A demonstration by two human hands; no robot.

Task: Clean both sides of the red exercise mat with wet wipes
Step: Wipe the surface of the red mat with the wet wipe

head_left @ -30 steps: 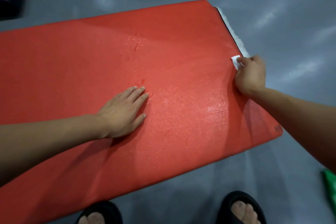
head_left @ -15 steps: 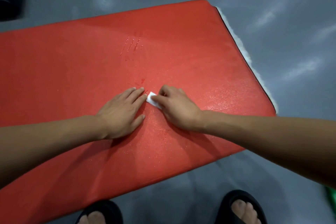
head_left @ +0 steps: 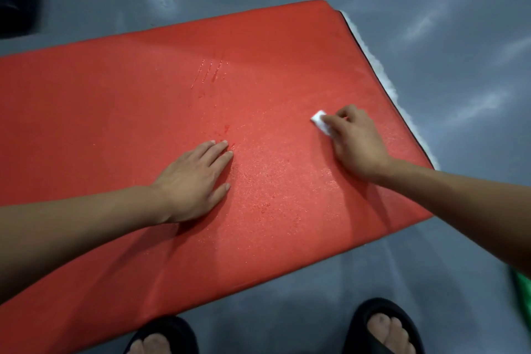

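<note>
Head cam, looking down: the red exercise mat (head_left: 129,112) is lying flat on a grey floor (head_left: 459,66), filling most of the view, with a white fuzzy strip (head_left: 382,72) peeking out along its right edge. The left hand (head_left: 192,181) is resting palm-down near the middle of the mat, fingers straight and close together, thumb sticking out a bit. The right hand (head_left: 356,144) is pressing a small folded wet wipe (head_left: 320,121) onto the mat over toward the right edge — fingers curled, pinching it. Wet streaks are glistening further up the mat. Black slippers (head_left: 382,322) are showing at the bottom, something green (head_left: 523,290) at the lower right.
</note>
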